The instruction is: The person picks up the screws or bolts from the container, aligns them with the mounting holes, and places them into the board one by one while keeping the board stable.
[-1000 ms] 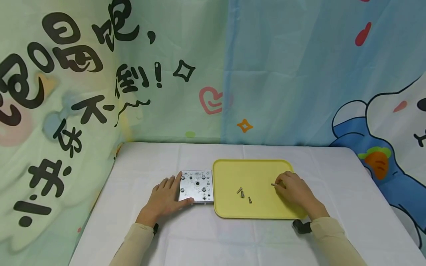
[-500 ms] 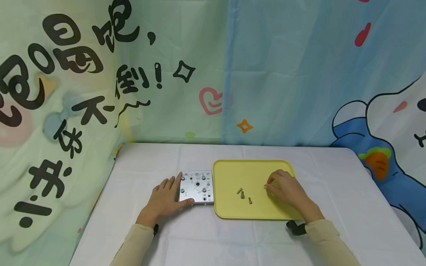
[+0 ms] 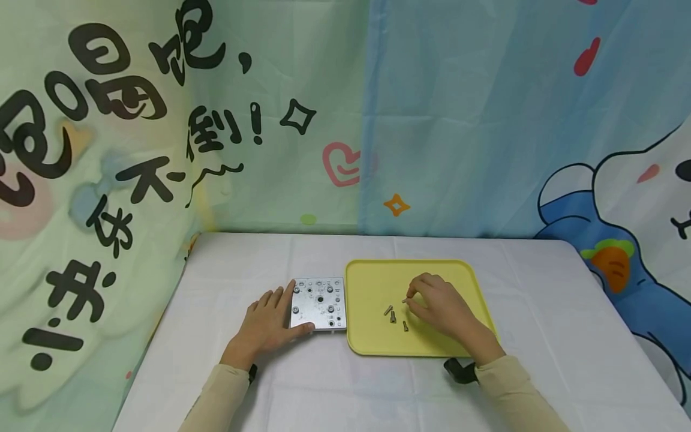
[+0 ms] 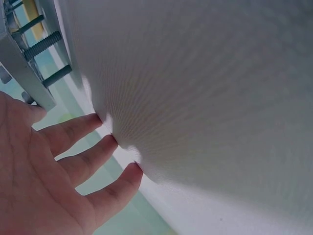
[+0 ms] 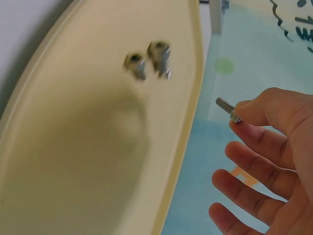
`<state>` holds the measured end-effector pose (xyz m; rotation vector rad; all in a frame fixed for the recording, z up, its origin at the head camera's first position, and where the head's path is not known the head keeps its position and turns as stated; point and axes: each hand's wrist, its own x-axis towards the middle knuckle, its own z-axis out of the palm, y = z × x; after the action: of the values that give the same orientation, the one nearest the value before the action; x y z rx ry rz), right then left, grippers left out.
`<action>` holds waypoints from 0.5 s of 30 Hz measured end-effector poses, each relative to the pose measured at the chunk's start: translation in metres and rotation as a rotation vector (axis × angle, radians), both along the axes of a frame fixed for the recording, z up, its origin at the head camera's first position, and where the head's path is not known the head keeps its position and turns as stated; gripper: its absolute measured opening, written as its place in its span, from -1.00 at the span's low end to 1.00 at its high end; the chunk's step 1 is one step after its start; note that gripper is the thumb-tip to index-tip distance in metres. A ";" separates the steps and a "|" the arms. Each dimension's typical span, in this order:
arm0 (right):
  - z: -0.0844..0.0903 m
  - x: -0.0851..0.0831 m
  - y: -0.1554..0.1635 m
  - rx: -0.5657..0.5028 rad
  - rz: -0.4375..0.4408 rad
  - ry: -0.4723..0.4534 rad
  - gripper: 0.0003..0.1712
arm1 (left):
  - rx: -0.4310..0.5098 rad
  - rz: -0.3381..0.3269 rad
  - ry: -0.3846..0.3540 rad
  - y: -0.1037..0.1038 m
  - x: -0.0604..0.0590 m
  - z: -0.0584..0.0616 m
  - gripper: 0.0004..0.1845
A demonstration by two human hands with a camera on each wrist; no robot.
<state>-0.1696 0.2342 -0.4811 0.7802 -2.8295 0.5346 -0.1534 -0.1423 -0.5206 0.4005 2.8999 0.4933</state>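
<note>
My right hand [image 3: 439, 303] pinches a small silver screw [image 5: 226, 106] between thumb and index finger, above the yellow tray [image 3: 432, 343]. In the right wrist view its threaded end points away from the fingertips, and the other fingers are spread. A square silver metal plate [image 3: 310, 315] with holes and screw heads stands against the tray's left side. My left hand [image 3: 267, 324] touches its left and front edges with fairly straight fingers and thumb. In the left wrist view, threaded screws [image 4: 43, 45] stick out from the plate's underside, and several fingertips press on the white cloth.
Several loose screws [image 3: 393, 317] lie on the tray, left of my right hand. A white cloth [image 3: 335, 390] covers the table. Printed curtains [image 3: 459, 120] hang behind it and on the left.
My right hand has moved left across the tray with the pinched screw, close to the loose screws. My left hand and the plate have stayed in place.
</note>
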 end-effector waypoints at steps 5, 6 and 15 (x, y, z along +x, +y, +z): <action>0.003 0.001 -0.016 0.004 0.056 0.022 -0.87 | 0.000 -0.001 0.006 0.000 0.000 0.000 0.15; 0.004 0.001 -0.019 0.007 0.063 0.026 -0.88 | 0.000 -0.001 0.009 0.000 0.001 0.000 0.15; 0.006 0.002 -0.041 0.016 0.126 0.071 -0.86 | 0.000 -0.001 0.018 -0.001 0.001 -0.001 0.15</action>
<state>-0.1673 0.1929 -0.4751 0.9652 -2.7362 0.4923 -0.1527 -0.1429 -0.5213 0.4083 2.9168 0.4919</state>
